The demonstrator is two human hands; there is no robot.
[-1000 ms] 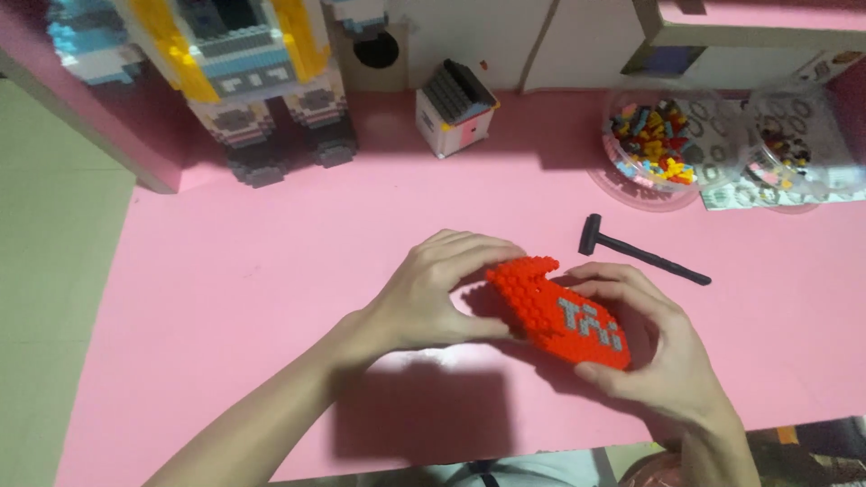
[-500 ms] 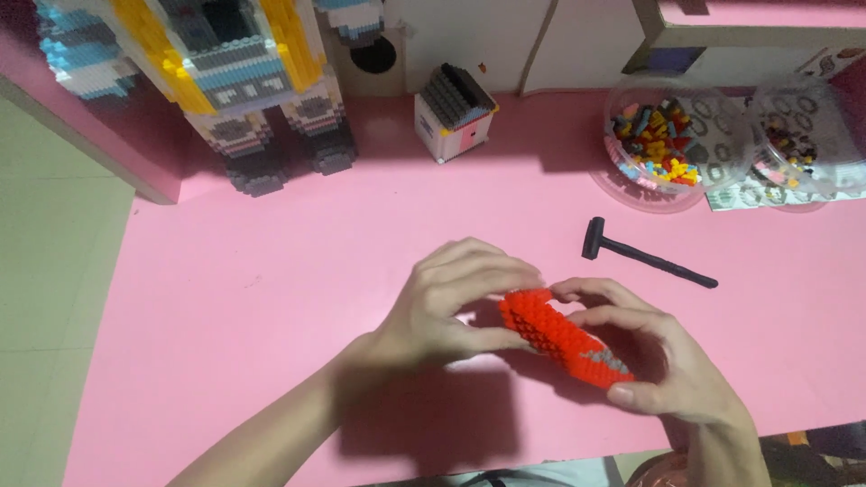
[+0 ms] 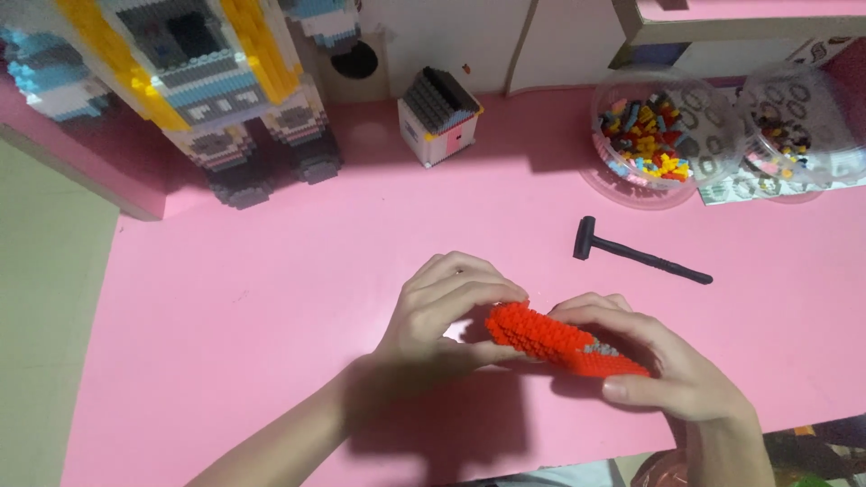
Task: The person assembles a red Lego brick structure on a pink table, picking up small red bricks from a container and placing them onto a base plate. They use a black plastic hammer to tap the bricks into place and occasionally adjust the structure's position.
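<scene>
Both hands hold the red brick piece (image 3: 564,341) near the tabletop's (image 3: 271,298) front edge. Left hand (image 3: 442,316) fingers curl on its left end; right hand (image 3: 663,365) fingers wrap its right end.

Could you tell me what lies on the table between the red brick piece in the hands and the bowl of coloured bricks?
In the head view, a small black hammer lies there, on the pink table.

Two bare hands meet over the pink desk (image 3: 271,298), the left hand (image 3: 442,316) and the right hand (image 3: 667,365), with one studded red brick-built piece (image 3: 559,341) between them. To the right lies one small black hammer (image 3: 631,257). Far right stand two clear round tubs, one of mixed coloured bricks (image 3: 649,135) and one of darker bits (image 3: 794,135). Far off stand one little brick-built house with a grey roof (image 3: 439,117) and one big grey, yellow and blue brick-built model (image 3: 198,81).
</scene>
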